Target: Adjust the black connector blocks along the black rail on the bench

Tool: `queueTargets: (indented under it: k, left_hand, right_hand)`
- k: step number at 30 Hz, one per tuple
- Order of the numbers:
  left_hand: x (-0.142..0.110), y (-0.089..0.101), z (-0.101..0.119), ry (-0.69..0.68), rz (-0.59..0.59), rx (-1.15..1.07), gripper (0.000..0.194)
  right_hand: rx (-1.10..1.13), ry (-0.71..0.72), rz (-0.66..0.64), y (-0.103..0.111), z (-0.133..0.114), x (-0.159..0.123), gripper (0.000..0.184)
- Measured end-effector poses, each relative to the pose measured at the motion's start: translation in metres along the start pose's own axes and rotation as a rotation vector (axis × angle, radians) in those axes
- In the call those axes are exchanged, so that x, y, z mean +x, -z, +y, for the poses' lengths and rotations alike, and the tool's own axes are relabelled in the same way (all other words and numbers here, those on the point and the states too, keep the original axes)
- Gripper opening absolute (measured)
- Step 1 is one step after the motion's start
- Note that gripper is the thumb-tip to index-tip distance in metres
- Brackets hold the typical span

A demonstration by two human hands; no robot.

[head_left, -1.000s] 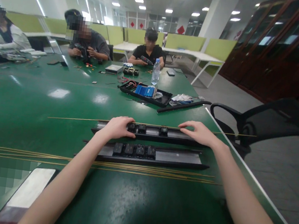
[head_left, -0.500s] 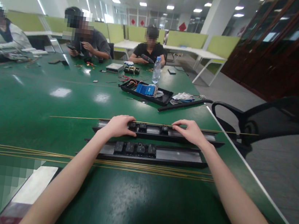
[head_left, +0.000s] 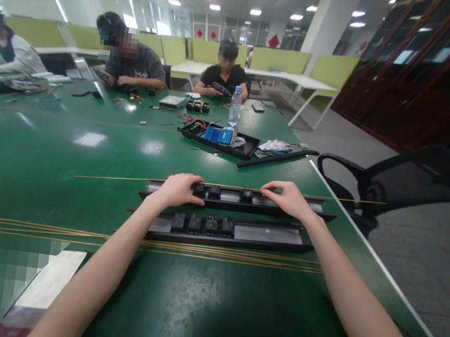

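A long black rail (head_left: 226, 204) with a grey inner face lies crosswise before me, holding small black blocks (head_left: 247, 195). My left hand (head_left: 181, 189) grips across this rail, thumb at the near side and fingers at the far side, beside its leftmost block. Along the far edge runs a thin brass-coloured rod (head_left: 132, 179), sticking out well past both rail ends. My right hand (head_left: 285, 196) pinches the rod between thumb and fingers, right of the blocks. Nearer to me is a second black rail (head_left: 270, 235) with several black blocks (head_left: 211, 225) side by side.
Several more thin rods (head_left: 55, 230) lie on the green table (head_left: 207, 304), near a white box (head_left: 53, 278). Further back are a black tray (head_left: 248, 148), gloves (head_left: 273, 148), a black strip (head_left: 278, 160) and a water bottle (head_left: 235, 106). People sit opposite; a chair (head_left: 411, 171) stands right.
My right hand has slid very slightly right along the rod. My left hand and the rails stay put. Across the table, a person on the left has lowered a hand.
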State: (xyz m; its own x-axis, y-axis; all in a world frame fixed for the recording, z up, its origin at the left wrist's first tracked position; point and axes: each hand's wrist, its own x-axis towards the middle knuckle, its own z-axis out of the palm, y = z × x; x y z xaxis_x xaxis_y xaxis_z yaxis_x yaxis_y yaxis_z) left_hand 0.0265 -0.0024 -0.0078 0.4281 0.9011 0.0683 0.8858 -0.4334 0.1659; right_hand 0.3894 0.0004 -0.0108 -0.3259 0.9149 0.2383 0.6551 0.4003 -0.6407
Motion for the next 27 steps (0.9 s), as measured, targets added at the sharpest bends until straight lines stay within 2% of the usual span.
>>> queueTargets:
  k: [16,27]
  left_hand:
    - [0.000,0.000,0.000,0.005,0.002,0.021,0.071]
    - [-0.001,-0.001,-0.001,-0.007,0.007,0.026,0.073]
  right_hand:
    - [-0.022,-0.079,-0.052,0.028,0.020,-0.005,0.029]
    - [-0.039,-0.211,-0.122,0.066,0.042,-0.016,0.034]
